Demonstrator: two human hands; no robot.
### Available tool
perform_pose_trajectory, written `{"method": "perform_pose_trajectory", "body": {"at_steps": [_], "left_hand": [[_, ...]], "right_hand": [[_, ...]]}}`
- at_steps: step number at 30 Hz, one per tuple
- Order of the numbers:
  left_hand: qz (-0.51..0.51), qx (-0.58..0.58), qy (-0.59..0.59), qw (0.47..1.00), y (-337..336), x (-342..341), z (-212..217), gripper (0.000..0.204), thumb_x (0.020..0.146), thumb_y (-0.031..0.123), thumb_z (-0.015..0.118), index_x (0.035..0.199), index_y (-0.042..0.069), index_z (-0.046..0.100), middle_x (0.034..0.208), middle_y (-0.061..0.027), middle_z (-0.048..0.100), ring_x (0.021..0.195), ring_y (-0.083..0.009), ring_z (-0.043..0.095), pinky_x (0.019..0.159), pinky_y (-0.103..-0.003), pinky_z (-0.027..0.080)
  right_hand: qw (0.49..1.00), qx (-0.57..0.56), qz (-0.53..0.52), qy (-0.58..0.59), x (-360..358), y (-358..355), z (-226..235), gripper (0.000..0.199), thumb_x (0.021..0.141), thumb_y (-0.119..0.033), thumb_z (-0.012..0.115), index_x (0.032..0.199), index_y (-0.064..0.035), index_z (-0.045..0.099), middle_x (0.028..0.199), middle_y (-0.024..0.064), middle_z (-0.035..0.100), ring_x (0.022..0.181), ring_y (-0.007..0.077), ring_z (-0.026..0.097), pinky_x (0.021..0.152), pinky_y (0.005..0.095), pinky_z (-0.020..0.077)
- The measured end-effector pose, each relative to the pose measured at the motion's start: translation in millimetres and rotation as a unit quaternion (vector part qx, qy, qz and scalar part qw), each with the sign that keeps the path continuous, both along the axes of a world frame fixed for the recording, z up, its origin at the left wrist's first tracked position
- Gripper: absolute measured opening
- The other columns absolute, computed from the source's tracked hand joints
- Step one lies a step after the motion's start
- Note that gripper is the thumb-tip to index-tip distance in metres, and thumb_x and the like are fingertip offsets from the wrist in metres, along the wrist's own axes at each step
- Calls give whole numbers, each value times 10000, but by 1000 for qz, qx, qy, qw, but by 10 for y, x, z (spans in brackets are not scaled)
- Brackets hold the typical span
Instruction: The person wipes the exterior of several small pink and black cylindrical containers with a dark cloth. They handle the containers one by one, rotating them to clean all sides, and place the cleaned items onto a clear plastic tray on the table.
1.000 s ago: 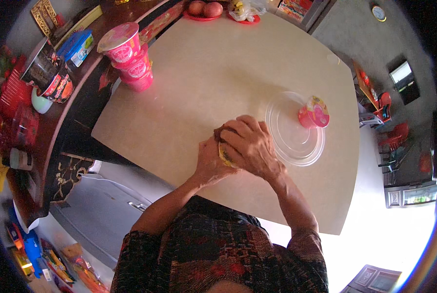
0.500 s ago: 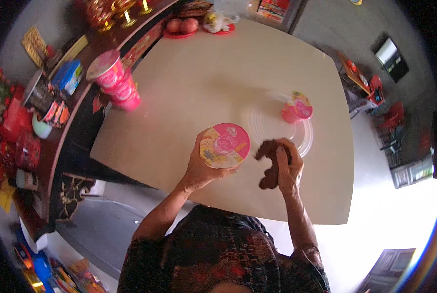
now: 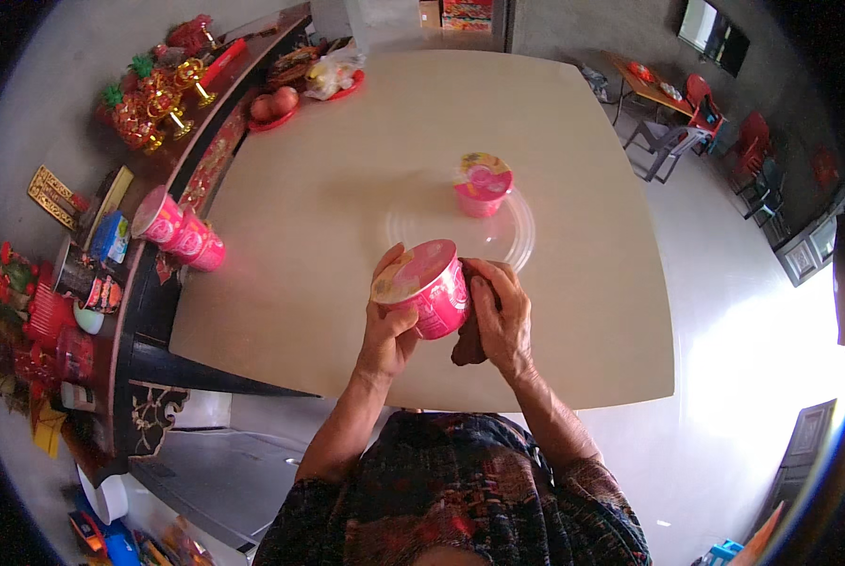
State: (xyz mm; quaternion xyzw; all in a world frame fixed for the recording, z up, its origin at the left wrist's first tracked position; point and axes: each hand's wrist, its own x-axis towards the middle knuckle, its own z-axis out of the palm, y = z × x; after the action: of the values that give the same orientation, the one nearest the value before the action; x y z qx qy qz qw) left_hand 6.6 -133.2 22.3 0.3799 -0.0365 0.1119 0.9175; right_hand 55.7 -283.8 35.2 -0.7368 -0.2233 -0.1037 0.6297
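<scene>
A pink instant noodle cup (image 3: pixel 439 300) with a pink and yellow lid is held tilted above the near part of the table. My left hand (image 3: pixel 389 325) grips it around its left side and bottom. My right hand (image 3: pixel 502 316) is closed on a dark brown cloth (image 3: pixel 469 341) and presses it against the cup's right side. Beyond my hands, a second pink noodle cup (image 3: pixel 485 191) stands at the far edge of a clear round plastic lid (image 3: pixel 522 247) lying on the table.
The pale table (image 3: pixel 573 321) has rounded edges. At left, a stack of pink cups (image 3: pixel 179 229) leans near a dark carved cabinet (image 3: pixel 149 311). Red round fruits (image 3: pixel 274 106) and a bagged bundle (image 3: pixel 333 74) sit on red plates at the far left. Chairs (image 3: pixel 669 141) stand beyond.
My left hand has tipped the cup so its side shows. My right hand has brought the cloth leftward from beside the cup onto its wall. The head view has shifted.
</scene>
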Motion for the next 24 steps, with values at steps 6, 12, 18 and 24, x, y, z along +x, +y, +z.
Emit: {"method": "perform_pose_trajectory", "body": {"at_steps": [6, 12, 18, 24], "left_hand": [[-17, -68, -1, 998, -534, 125, -166, 780, 774, 59, 662, 1444, 131, 268, 1377, -112, 428, 1268, -263, 461, 1040, -396, 452], [-50, -77, -8, 996, -1000, 139, -150, 777, 760, 53, 671, 1429, 125, 283, 1385, -116, 426, 1275, -267, 457, 1054, -415, 444], [-77, -64, 22, 995, -1270, 251, 15, 863, 744, -2, 659, 1473, 137, 218, 1411, -91, 395, 1291, -257, 440, 1071, -423, 424], [-218, 44, 96, 970, -1168, 290, 207, 837, 820, 262, 687, 1486, 118, 200, 1410, -112, 406, 1265, -259, 470, 972, -462, 503]], "right_hand": [[922, -120, -104, -353, -100, -537, 55, 389, 668, 11, 721, 1045, -74, 680, 1085, 125, 594, 898, 282, 583, 709, 356, 530], [984, -10, -34, -174, 7, -1017, 68, 315, 727, 57, 631, 1018, -55, 669, 1098, 133, 605, 936, 295, 610, 781, 365, 524], [992, 76, -92, -37, 215, -1216, 56, 218, 842, 40, 580, 1046, -13, 636, 1057, 153, 623, 980, 269, 625, 855, 334, 500], [966, -21, -192, -170, 140, -1317, -46, 278, 787, 61, 605, 1046, -31, 649, 1081, 152, 618, 969, 301, 617, 834, 364, 513]]}}
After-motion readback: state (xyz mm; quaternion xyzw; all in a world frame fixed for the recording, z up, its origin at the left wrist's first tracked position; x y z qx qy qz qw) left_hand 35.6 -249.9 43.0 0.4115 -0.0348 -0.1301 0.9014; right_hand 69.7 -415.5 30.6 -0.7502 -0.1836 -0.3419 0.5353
